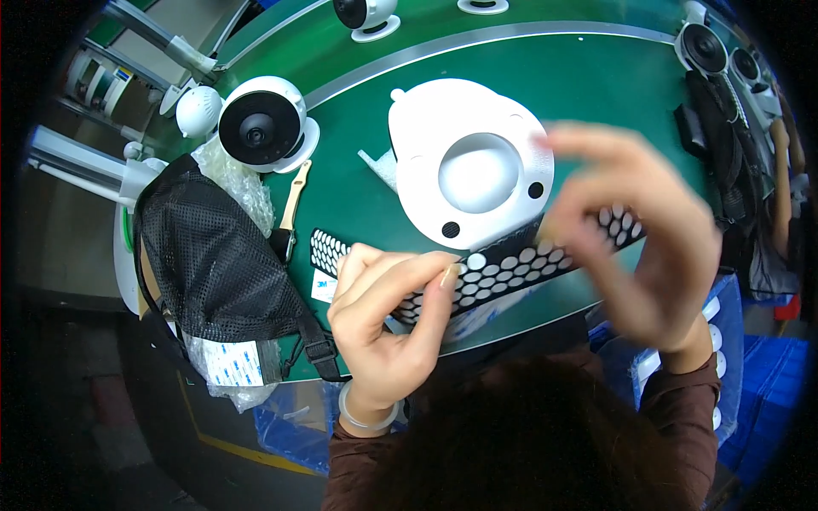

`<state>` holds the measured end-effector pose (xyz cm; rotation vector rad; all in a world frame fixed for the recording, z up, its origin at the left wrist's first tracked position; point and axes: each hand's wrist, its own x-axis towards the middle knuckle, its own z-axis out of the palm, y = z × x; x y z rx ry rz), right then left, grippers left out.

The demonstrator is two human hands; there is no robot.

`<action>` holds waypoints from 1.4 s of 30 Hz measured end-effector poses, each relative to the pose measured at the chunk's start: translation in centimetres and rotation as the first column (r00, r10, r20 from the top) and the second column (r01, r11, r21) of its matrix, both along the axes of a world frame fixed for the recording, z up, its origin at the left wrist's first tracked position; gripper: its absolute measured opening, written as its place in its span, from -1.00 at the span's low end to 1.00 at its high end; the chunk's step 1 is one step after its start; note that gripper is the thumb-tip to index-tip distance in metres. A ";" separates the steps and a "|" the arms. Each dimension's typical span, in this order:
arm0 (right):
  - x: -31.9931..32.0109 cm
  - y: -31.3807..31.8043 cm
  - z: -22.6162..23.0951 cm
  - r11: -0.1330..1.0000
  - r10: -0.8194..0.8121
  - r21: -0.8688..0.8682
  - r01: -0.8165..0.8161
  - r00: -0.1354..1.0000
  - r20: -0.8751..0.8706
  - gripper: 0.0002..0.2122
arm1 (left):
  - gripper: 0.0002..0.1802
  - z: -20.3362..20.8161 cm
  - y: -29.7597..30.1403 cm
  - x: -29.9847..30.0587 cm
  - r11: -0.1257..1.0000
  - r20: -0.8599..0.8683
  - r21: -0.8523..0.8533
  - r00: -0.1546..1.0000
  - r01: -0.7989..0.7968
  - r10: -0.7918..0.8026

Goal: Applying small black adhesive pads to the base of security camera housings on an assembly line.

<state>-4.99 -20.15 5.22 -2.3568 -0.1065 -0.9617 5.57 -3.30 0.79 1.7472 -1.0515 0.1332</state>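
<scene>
Dark hair of the person lies nearest, at the lower edge, between two brown sleeves. Beyond it, the left hand pinches a black strip with white round dots between thumb and index fingertip, the other fingers being curled; probably this grip keeps the flexible strip flat and steady. The right hand is blurred, above the strip's right part, with thumb and index finger bent and apart; whether something small is between them, I cannot tell.

Just past the strip, on the green tabletop, lies a white plastic housing, rounded and smooth. Its flat side is turned upward, perhaps so that this surface stays reachable; two black round pads sit on it, near a large circular opening with a glossy white inside. I cannot tell if strip and housing touch.

To the left stands a spherical white camera with a shiny black face, on a disc foot, and near it a cream-handled brush. A black mesh bag, soft and bulging, rests at the table's left edge, beside crinkled clear bubble wrap, maybe set aside to leave working room.
</scene>
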 end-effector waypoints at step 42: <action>-0.2 1.2 -1.7 0.991 0.133 0.011 -0.133 0.981 -0.138 -0.83 | -0.78 1.1 0.6 -0.5 0.996 0.166 0.046 0.983 0.071 -0.077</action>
